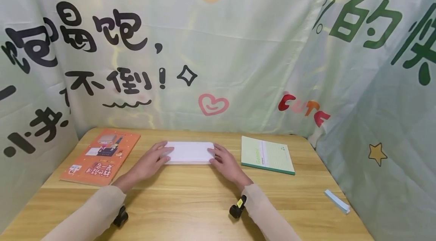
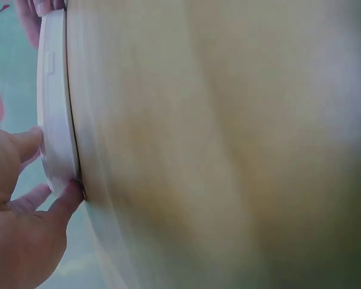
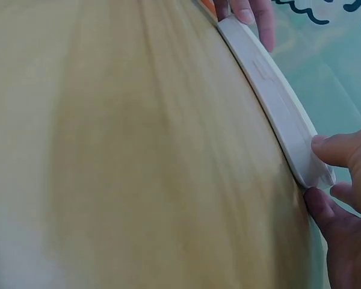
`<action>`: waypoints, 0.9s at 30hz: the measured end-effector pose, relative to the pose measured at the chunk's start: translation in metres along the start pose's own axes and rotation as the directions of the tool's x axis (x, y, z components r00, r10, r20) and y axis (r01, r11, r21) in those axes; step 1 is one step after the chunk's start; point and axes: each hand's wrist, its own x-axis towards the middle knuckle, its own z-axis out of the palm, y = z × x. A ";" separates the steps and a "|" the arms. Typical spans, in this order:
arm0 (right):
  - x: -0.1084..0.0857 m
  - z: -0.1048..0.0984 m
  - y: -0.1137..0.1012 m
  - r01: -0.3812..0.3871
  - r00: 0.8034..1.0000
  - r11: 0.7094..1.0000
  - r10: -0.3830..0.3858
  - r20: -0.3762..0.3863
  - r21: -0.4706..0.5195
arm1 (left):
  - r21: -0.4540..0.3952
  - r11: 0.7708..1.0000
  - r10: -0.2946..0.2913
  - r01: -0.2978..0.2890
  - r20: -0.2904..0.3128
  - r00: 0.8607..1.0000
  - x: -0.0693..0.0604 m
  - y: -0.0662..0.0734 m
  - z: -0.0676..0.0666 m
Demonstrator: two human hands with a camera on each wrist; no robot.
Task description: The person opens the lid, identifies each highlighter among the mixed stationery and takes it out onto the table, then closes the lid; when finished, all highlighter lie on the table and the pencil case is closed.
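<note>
A flat white rectangular box lies near the table's back edge in the head view. My left hand grips its left end, and my right hand holds the right end. In the left wrist view the box's narrow side faces the camera, with the left hand's fingers and thumb about its near end. A small tab-like outline marks that side. The right wrist view shows the box low against the tabletop, pinched at its near corner by the right hand.
An orange illustrated book lies at the left of the wooden table. To the right is a pale green notebook. A small light-blue strip-like object sits near the right edge. Printed fabric hangs behind and at both sides.
</note>
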 end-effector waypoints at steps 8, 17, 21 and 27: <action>-0.020 -0.003 -0.003 -0.022 0.999 0.999 0.021 0.033 0.035 | -0.008 1.000 0.019 -0.019 0.003 1.000 -0.018 0.002 0.005; -0.047 -0.006 -0.007 0.045 0.998 0.999 -0.044 0.045 -0.023 | -0.038 0.999 0.028 -0.027 0.029 0.999 -0.041 0.015 0.008; -0.057 -0.008 -0.009 0.061 0.997 0.998 -0.059 0.054 -0.034 | -0.033 0.999 0.033 -0.032 0.036 0.999 -0.050 0.021 0.009; -0.065 -0.009 -0.011 0.059 0.996 0.998 -0.057 0.070 -0.022 | -0.026 0.999 0.043 -0.042 0.030 0.999 -0.059 0.026 0.010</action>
